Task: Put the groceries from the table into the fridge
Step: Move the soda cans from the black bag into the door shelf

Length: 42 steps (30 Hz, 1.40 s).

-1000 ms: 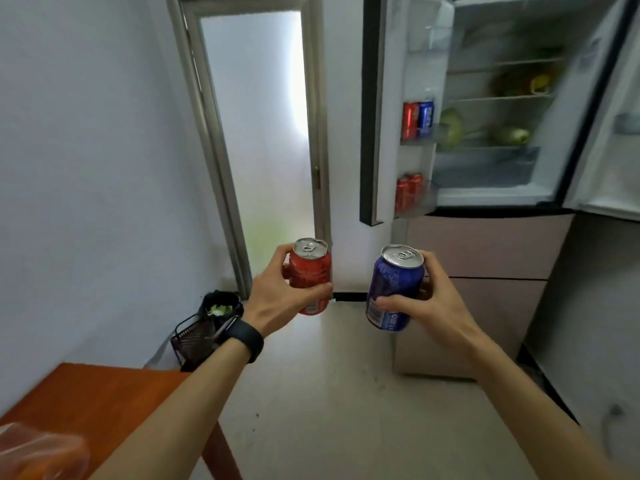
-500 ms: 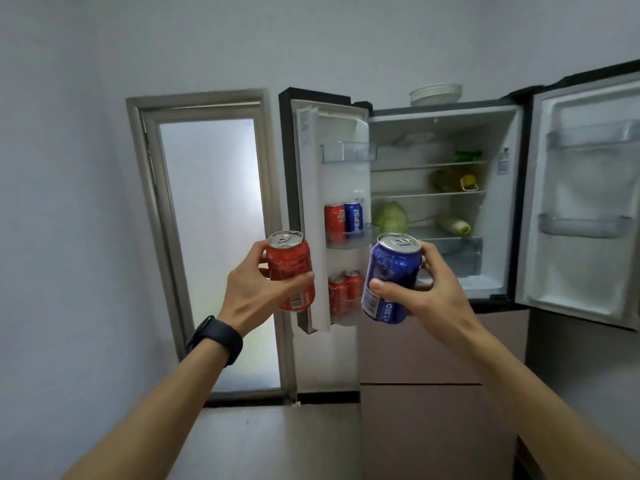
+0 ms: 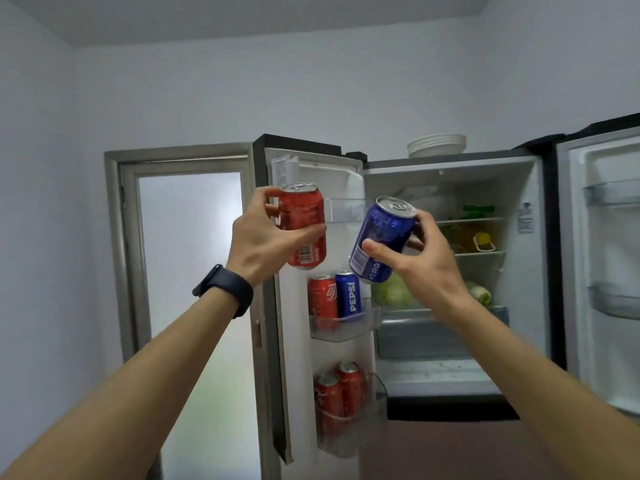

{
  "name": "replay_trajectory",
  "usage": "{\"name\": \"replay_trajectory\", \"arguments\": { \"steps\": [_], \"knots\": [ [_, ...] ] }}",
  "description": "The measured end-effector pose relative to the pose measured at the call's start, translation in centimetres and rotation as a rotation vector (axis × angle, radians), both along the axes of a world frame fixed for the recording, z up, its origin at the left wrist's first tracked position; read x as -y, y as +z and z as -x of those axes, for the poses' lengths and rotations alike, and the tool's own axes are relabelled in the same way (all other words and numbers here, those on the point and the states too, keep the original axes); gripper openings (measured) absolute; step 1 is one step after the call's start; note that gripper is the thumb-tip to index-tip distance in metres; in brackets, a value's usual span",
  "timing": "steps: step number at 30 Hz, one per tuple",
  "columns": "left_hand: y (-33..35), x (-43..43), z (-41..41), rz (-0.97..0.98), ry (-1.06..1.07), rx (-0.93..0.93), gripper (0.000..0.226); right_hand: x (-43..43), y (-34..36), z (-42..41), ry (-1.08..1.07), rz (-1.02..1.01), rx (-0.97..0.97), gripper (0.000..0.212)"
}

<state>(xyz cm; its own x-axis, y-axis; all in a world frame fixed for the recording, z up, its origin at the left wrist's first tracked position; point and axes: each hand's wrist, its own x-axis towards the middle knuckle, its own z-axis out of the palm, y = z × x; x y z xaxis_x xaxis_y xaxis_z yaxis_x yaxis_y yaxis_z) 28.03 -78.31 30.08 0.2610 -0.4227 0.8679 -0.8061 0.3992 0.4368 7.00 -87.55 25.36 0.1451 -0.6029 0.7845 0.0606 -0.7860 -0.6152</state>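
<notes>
Fingers (image 3: pixel 313 232) of the left hand (image 3: pixel 258 237) wrap the red can (image 3: pixel 303 225) around its middle, thumb on the near side, so that grip is closed firmly on the can and holds it upright. The right hand (image 3: pixel 420 258) is likewise clamped on the blue can (image 3: pixel 381 237), thumb across the label and fingers behind, with the can tilted so its top leans toward one o'clock.

Both cans look sealed, tabs flat, so I would judge them full: moderately heavy for their size, rigid while unopened, smooth-walled and a bit slippery if cold or damp. Mid-body is the right place to hold them, as both hands do; squeezing hard is not needed, and a drop would dent them.

The red can has white lettering and a barcode panel low on its side; the blue one carries a white label block and a recycling mark near its base, with a bright silver lid.

Both are held in the air in front of the open left fridge door (image 3: pixel 294 341), the red at about eleven o'clock from the middle door shelf (image 3: pixel 346 327), the blue at about one o'clock from it. That shelf already carries a red can and a Pepsi can (image 3: pixel 348 296) side by side, and the lower door shelf (image 3: pixel 349 431) holds two more red cans. Above, at the level of the raised cans, the top door shelf (image 3: pixel 346 209) looks empty, a likely spot. Inside the fridge a cabbage (image 3: pixel 391 294) sits on a shelf.
</notes>
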Motion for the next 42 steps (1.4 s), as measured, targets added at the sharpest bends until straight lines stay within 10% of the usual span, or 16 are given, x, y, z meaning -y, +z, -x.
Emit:
{"name": "replay_trajectory", "arguments": {
  "steps": [15,27,37,42],
  "knots": [
    [11.2,13.4,-1.3,0.055,0.346,0.106,0.073,16.7,11.9,-6.9,0.071,0.153,0.224,0.074],
    [11.8,20.1,-0.1,-0.447,0.666,0.132,0.039,25.9,12.8,-9.6,0.153,0.094,-0.262,0.069],
    [11.7,20.0,0.4,-0.487,0.83,0.157,0.049,26.5,13.6,-9.3,0.081,0.048,-0.405,0.091],
    [12.2,21.2,1.1,-0.614,0.9,0.154,0.089,26.1,14.1,-9.5,-0.1,0.146,-0.524,0.048]
  ]
}}
